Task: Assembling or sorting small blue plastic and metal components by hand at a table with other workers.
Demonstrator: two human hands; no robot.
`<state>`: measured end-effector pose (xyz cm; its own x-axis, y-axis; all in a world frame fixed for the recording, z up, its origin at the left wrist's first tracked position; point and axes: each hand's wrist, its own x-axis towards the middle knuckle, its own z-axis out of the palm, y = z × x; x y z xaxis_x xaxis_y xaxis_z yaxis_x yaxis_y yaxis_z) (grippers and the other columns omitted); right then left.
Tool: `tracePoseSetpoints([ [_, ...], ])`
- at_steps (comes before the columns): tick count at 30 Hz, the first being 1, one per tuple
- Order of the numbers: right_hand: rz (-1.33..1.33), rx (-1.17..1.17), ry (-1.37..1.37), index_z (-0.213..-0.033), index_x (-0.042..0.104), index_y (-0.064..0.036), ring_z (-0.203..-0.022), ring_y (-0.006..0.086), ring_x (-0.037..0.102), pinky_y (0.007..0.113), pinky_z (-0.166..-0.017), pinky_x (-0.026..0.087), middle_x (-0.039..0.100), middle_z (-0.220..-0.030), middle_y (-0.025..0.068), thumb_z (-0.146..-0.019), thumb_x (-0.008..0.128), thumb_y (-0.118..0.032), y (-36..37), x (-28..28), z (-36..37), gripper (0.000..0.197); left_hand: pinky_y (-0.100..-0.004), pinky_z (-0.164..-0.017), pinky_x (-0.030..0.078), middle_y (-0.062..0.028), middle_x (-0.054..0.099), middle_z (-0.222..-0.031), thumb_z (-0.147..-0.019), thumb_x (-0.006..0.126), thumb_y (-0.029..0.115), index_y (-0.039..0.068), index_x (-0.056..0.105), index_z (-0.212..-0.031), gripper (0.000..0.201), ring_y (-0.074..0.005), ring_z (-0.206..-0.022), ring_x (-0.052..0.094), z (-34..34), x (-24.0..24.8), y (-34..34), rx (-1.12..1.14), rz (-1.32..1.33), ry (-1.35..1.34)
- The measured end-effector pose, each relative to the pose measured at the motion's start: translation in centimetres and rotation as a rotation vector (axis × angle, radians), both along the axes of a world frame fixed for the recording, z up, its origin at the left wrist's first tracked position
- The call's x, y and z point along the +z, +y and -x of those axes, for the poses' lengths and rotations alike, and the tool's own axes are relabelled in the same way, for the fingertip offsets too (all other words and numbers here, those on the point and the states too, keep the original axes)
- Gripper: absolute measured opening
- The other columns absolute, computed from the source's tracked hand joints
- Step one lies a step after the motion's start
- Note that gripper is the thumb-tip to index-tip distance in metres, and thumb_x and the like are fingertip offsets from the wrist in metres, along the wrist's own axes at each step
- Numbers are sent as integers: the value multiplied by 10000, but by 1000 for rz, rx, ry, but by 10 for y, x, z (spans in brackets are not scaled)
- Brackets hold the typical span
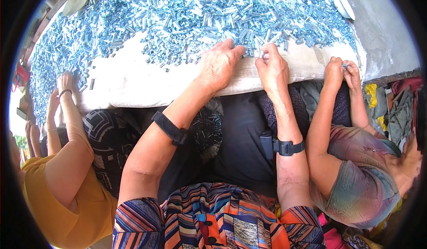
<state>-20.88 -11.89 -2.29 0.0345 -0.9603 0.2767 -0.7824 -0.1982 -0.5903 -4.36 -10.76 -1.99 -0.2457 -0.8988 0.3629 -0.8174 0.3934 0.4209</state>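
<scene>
Though the left hand (218, 66) hides its hold, the right (272, 70) pinches a metal piece (262, 53)

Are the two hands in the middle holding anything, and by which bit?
The right hand seems to pinch a small shiny piece; by which part, I can't tell. Whether the left hand holds anything is hidden.

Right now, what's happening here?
The right hand seems to pinch a small shiny piece above pale cloth. The left hand is at the near edge of a big pile; its grip is hidden. A co-worker in yellow is on the left; another co-worker, right, holds another piece.
</scene>
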Motion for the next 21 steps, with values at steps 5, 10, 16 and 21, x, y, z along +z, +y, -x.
tracePoseSetpoints([
  [5,46,57,-547,-961,538,-28,-683,184,608,306,-634,471,598,-750,93,-817,605,-60,2,-21,5,162,-389,-677,477,-97,565,-813,-798,620,125,82,590,-902,117,-263,-759,601,-4,2,1,65,-2,123],
  [10,-267,173,-1096,-911,556,-20,-634,86,546,217,-612,439,576,-729,30,-887,585,-84,37,10,-5,75,-276,-685,482,-57,610,-802,-820,643,95,22,568,-881,121,-137,-726,594,-26,15,22,-68,-403,810],
  [16,-373,276,-1349,-911,556,-37,-634,91,542,224,-606,445,574,-736,26,-903,584,-102,66,20,-21,71,-236,-706,487,-36,610,-851,-883,584,66,-8,590,-987,128,-102,-759,587,-29,25,62,-149,-653,1265],
  [21,-391,324,-1349,-918,549,-35,-645,101,553,236,-619,466,576,-751,36,-907,575,-93,78,22,-28,65,-231,-699,491,-47,611,-864,-886,578,57,-11,589,-996,130,-107,-754,593,-32,27,78,-164,-654,1295],
])
